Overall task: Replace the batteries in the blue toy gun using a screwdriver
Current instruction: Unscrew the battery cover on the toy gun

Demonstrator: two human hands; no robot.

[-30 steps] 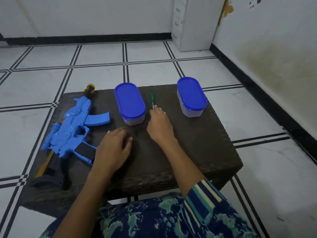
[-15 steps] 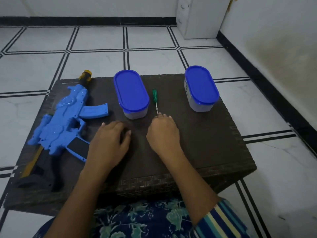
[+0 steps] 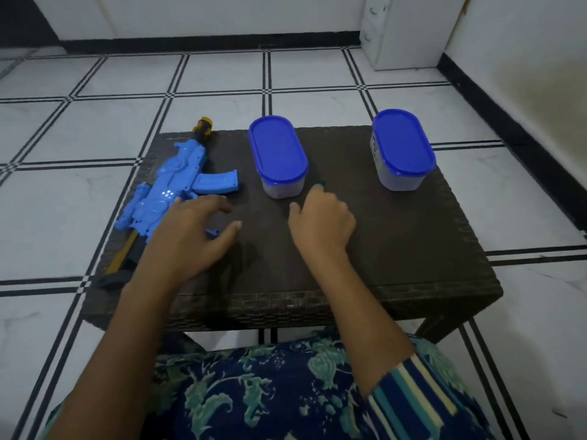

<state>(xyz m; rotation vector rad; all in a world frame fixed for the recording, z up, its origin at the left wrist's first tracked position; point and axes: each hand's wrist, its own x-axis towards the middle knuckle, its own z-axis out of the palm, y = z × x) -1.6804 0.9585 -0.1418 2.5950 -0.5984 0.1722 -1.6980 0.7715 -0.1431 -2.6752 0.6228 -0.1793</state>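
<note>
The blue toy gun [image 3: 178, 185] lies on the left side of the dark woven table [image 3: 397, 242], its yellow muzzle pointing away from me. My left hand [image 3: 187, 236] is over the gun's grip with fingers spread, covering part of it. My right hand [image 3: 320, 223] is curled round the green screwdriver [image 3: 320, 184]. Only the handle's tip shows above my fingers, just right of the nearer container.
Two clear containers with blue lids stand at the back of the table, one in the middle [image 3: 278, 154] and one at the right [image 3: 401, 147]. A white cabinet [image 3: 409, 30] stands at the far wall. Tiled floor surrounds the table.
My right hand has closed round the screwdriver and lifted it off the table. My left hand has slid left onto the gun's grip area.
</note>
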